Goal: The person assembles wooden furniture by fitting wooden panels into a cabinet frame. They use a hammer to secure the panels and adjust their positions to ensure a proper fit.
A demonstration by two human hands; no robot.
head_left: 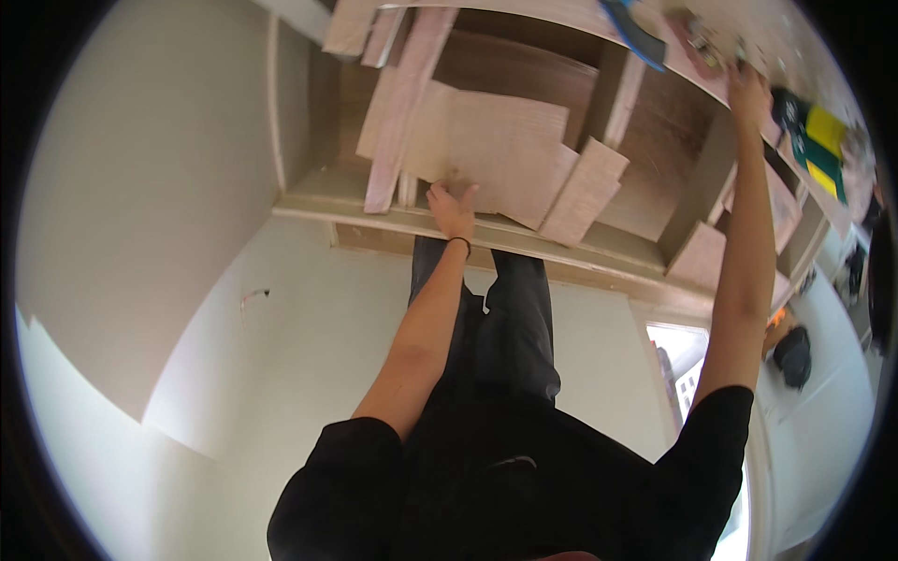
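Note:
My left hand [453, 213] rests at the near edge of a thin plywood board [496, 140], its fingers apart and lying on the wood. The board lies across the openings of a wooden frame [552, 251]. Up at the right, my right arm is stretched out far. My right hand [747, 96] is at the frame's upper ledge, beside a small cluster of metal-looking pieces [697, 42]. Its fingers look drawn together around something small that I cannot make out.
Loose wood strips [404, 122] and a short plank [585, 192] lie over the frame. A blue curved tool [638, 37] sits on the far ledge. Right of my right hand is a green and yellow package [823, 145]. A wire [254, 296] pokes from the wall.

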